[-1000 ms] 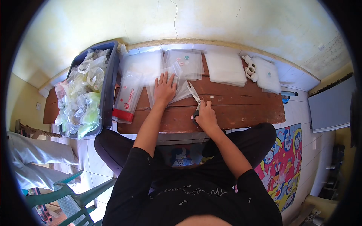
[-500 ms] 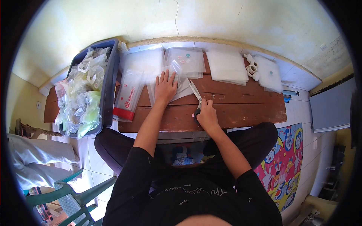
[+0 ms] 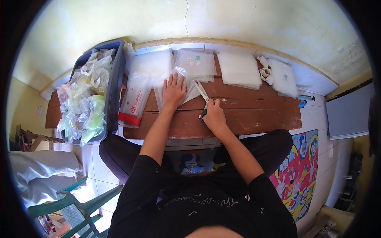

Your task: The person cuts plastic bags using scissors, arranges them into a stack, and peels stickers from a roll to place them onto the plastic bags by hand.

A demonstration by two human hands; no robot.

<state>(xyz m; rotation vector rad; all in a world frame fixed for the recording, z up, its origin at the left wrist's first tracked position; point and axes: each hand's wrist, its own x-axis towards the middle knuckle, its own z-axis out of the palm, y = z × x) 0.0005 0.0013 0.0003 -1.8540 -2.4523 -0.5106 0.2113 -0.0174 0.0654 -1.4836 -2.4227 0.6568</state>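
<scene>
Scissors (image 3: 205, 98) have edged left in the right hand (image 3: 214, 116), grip closed; left hand (image 3: 174, 90) flat on plastic (image 3: 192, 90); bags (image 3: 88, 95) fill a tub (image 3: 114, 89).

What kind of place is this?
Probably a room in a home: a low wooden table by the wall, a cartoon mat on the tiled floor, and a green plastic chair.

Reddish brown is shown by the long wooden bench (image 3: 254, 115), dark blue-grey by the rectangular plastic tub (image 3: 115, 85). The silvery metal scissors (image 3: 204, 96) are coloured black at the handles. The long clear plastic packet (image 3: 133, 101) is marked with red lettering (and a solid red band). The pinkish-red rectangular mat (image 3: 299, 174) is patterned with blue, white and yellow cartoon figures.
</scene>
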